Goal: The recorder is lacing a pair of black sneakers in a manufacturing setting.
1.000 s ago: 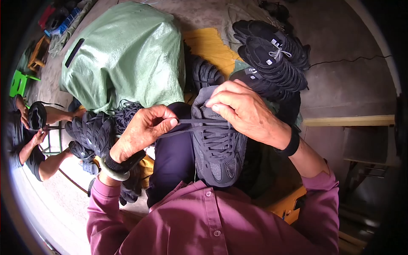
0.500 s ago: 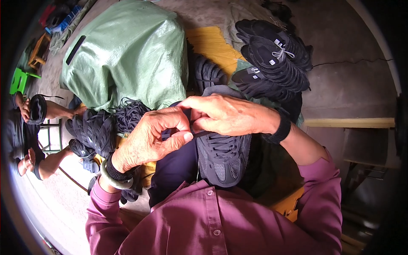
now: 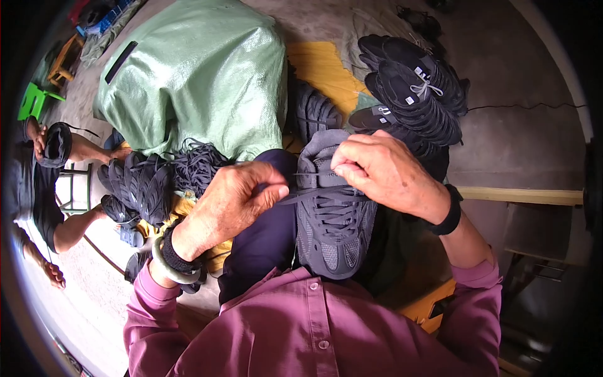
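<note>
Grey laces are being threaded through a dark grey shoe (image 3: 333, 213) that is resting toe-down on the person's lap, against the dark trouser leg (image 3: 267, 232). The left hand (image 3: 229, 204) is pinching one lace end (image 3: 301, 196) between thumb and forefinger and drawing it taut to the side, while the right hand (image 3: 383, 173) is curling over the tongue, its fingertips closed on the lace where it is crossing the upper eyelets. The lacing looks far along, with the lower rows already crossed; judging by this, the next move is calling for feeding the tip through a top eyelet, which needs the right fingers to be steadying the flap. Beyond the knees, a pile of laced dark shoes (image 3: 414, 94) is lying to the right, a bundle of loose laces (image 3: 195, 166) and unlaced shoes (image 3: 135, 185) to the left, and a big green sack (image 3: 195, 81) is sitting behind them. Another person (image 3: 38, 188) is working at the far left, well apart. Nothing is blocking the hands, though the right knuckles are hiding the top eyelets.
</note>
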A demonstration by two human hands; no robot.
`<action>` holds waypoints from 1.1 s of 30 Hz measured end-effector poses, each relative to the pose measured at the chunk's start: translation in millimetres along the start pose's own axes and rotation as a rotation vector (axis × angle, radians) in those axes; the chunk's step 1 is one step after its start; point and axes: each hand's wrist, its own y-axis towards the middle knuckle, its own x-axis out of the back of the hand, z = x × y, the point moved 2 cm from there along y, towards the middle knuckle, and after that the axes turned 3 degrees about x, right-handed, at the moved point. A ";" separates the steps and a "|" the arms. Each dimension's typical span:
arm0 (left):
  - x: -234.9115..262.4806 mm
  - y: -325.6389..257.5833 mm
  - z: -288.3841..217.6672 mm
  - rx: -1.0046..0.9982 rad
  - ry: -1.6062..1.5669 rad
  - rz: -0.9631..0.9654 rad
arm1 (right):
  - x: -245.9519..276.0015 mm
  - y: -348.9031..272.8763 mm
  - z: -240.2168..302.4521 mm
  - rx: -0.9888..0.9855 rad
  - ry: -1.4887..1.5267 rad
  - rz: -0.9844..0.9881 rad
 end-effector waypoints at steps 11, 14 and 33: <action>-18.0 21.7 -3.7 0.074 -0.267 0.059 | -17.9 4.5 11.1 0.071 0.031 -0.042; -19.3 17.7 3.0 0.072 -0.219 0.030 | -16.7 -2.5 10.2 0.049 -0.079 -0.060; -28.9 23.7 19.3 -0.048 -0.202 -0.099 | -38.5 -1.3 1.7 0.100 -0.018 -0.202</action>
